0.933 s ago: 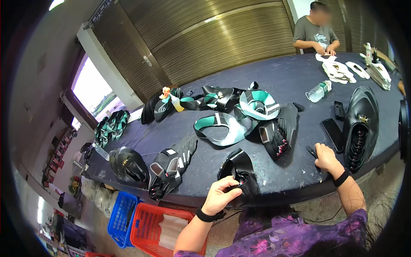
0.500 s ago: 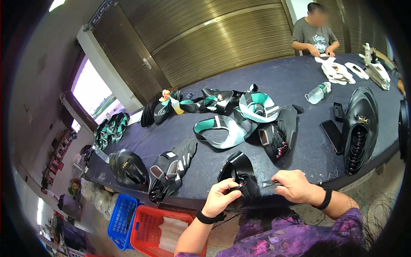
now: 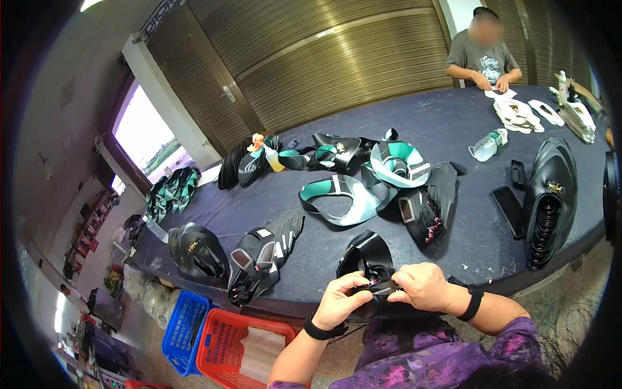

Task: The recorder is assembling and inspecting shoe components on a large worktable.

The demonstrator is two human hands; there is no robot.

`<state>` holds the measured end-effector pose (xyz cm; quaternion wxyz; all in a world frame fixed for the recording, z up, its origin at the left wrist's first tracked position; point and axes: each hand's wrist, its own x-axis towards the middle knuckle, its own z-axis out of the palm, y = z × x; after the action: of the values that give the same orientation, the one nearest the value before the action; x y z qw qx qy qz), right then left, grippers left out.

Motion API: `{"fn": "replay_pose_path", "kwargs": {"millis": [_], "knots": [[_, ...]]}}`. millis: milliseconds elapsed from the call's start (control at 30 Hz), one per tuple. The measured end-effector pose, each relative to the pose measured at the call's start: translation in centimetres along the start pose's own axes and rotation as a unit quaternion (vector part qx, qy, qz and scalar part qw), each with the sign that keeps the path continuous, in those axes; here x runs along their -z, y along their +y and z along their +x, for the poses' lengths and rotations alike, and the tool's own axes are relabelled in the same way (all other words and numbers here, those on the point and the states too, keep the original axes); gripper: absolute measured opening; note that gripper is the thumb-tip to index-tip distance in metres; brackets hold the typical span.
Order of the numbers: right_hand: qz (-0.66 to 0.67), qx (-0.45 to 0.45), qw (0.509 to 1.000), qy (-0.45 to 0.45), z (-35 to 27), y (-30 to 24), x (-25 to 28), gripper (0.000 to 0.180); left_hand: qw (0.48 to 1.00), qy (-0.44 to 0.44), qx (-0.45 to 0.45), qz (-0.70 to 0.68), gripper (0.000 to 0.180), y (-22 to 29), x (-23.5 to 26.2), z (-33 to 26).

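Note:
At the table's near edge, my left hand [image 3: 338, 301] pinches the edge of a glossy black shoe upper [image 3: 364, 249], which stands curled on the tabletop. My right hand [image 3: 422, 286] is closed on small scissors [image 3: 385, 290], their metal blades pointing left at the upper's edge beside my left fingertips. Both hands nearly meet there. The part of the upper between my fingers is mostly hidden. Just beyond lie white-and-green lined uppers [image 3: 340, 200] and a stack of black uppers with red-tipped edges [image 3: 424, 211].
Black upper stacks [image 3: 259, 259] sit at left, and a long nested stack [image 3: 551, 201] at right near a phone [image 3: 507, 211]. A plastic bottle [image 3: 488, 145] lies farther back. Blue [image 3: 184, 330] and red [image 3: 210, 350] baskets stand below the table. A co-worker [image 3: 486, 58] handles white pieces across it.
My right hand has moved left with the scissors, bringing the blades to the upper's edge by my left fingers. My left hand keeps its hold. The whole view has shifted slightly.

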<state>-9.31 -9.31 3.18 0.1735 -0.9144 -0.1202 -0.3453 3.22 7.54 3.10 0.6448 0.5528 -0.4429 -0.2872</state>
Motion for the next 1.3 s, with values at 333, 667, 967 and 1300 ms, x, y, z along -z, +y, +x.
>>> {"fn": "replay_pose_path", "kwargs": {"millis": [333,667,967,1300], "knots": [[-0.004,-0.009,1.000,0.000,0.0,-0.1,-0.3,0.032,1.000,-0.007,0.000,-0.005,0.016,0.0,0.0,0.1],[0.228,-0.100,0.968,-0.037,-0.8,0.1,0.0,0.031,0.999,-0.037,-0.026,0.028,0.015,0.8,-0.6,0.5],[0.300,-0.121,0.946,-0.002,-1.4,1.3,2.3,0.038,0.999,-0.012,-0.017,0.045,0.013,-0.4,-0.3,0.1],[0.078,-0.111,0.980,-0.144,-1.1,0.7,2.6,0.036,0.997,-0.061,-0.022,0.040,0.014,-0.4,-0.8,0.3]]}}
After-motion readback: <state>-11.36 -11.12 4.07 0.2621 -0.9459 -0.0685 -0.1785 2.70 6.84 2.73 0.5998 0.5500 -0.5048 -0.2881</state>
